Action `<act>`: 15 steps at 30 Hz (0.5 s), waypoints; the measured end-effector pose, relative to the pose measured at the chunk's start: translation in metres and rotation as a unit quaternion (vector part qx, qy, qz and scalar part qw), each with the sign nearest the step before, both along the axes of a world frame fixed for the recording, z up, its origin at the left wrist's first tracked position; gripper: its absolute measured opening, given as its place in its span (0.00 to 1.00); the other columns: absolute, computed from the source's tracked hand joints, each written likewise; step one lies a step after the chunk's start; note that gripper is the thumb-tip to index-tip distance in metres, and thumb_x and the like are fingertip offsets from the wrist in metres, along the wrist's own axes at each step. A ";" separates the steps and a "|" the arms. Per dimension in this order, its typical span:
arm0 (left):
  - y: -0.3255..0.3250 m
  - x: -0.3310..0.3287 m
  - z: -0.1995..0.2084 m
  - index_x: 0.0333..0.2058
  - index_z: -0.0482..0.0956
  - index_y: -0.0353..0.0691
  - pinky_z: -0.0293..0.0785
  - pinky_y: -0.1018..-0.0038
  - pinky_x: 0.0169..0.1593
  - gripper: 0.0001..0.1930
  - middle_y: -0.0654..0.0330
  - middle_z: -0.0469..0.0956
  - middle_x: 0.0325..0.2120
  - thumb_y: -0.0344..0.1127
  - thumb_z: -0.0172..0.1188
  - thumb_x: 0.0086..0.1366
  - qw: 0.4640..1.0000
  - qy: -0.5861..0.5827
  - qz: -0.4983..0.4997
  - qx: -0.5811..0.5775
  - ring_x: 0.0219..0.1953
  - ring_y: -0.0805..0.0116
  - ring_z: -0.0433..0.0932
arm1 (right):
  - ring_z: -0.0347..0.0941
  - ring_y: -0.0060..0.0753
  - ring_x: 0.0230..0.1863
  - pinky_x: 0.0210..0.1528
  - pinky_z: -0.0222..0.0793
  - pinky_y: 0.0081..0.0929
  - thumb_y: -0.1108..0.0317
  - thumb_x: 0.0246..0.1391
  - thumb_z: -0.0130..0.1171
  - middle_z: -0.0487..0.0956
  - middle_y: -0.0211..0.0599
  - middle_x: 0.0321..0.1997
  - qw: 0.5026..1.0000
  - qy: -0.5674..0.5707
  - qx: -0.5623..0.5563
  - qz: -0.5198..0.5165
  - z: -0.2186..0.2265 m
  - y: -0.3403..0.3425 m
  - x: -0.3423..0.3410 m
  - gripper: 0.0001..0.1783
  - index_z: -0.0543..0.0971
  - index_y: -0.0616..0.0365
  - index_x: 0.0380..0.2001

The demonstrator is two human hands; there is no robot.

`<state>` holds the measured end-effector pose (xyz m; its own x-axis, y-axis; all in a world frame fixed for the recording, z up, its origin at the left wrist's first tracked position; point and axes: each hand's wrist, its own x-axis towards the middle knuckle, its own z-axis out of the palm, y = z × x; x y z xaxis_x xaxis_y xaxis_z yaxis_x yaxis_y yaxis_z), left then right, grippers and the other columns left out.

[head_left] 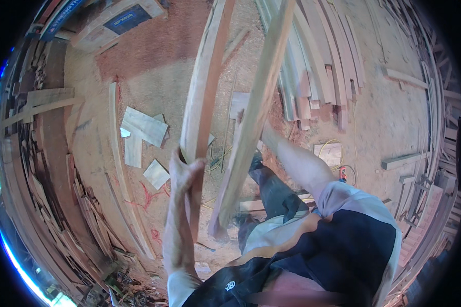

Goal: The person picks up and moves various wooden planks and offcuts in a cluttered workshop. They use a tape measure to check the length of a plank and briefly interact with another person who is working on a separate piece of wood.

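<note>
Two long square-cut wooden beams slant up and away in front of me. My left hand (pixel 183 171) is closed around the left beam (pixel 202 110), its thumb lying across the near side. The right beam (pixel 256 115) crosses in front of my right hand (pixel 266 134), which grips it from behind. Most of that hand is hidden by the wood, with fingertips showing at the beam's left edge. The lower ends of both beams hang close to my legs, apart from each other.
Planks lie stacked (pixel 328 61) at the far right. Cut board pieces (pixel 144 127) are scattered on the dusty floor at left, beside a long thin plank (pixel 120 153). A yellow cord (pixel 354 140) lies at right. Timber piles (pixel 51 189) line the left side.
</note>
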<state>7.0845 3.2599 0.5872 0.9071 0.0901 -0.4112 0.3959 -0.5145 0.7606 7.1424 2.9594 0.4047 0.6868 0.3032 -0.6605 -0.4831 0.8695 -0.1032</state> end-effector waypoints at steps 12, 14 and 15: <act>-0.004 0.066 -0.002 0.64 0.72 0.39 0.69 0.57 0.65 0.35 0.42 0.75 0.60 0.51 0.68 0.64 0.991 -0.085 -0.078 0.073 0.63 0.46 0.74 | 0.55 0.46 0.78 0.79 0.42 0.50 0.36 0.71 0.43 0.63 0.45 0.77 0.872 -0.324 -0.323 0.173 0.004 0.046 0.138 0.45 0.47 0.50 0.79; -0.003 -0.041 -0.016 0.62 0.73 0.39 0.73 0.55 0.61 0.32 0.41 0.79 0.54 0.49 0.67 0.63 0.991 -0.083 -0.081 0.061 0.57 0.42 0.77 | 0.63 0.42 0.74 0.76 0.54 0.44 0.43 0.72 0.46 0.67 0.43 0.74 0.843 -0.311 -0.314 0.306 -0.007 0.041 0.082 0.38 0.56 0.49 0.77; 0.001 -0.105 -0.028 0.62 0.73 0.38 0.73 0.54 0.61 0.32 0.41 0.79 0.54 0.49 0.67 0.64 0.994 -0.029 -0.074 0.068 0.57 0.41 0.78 | 0.69 0.40 0.70 0.71 0.64 0.41 0.42 0.72 0.46 0.69 0.43 0.73 0.835 -0.241 -0.325 0.374 -0.018 0.047 0.051 0.37 0.59 0.49 0.76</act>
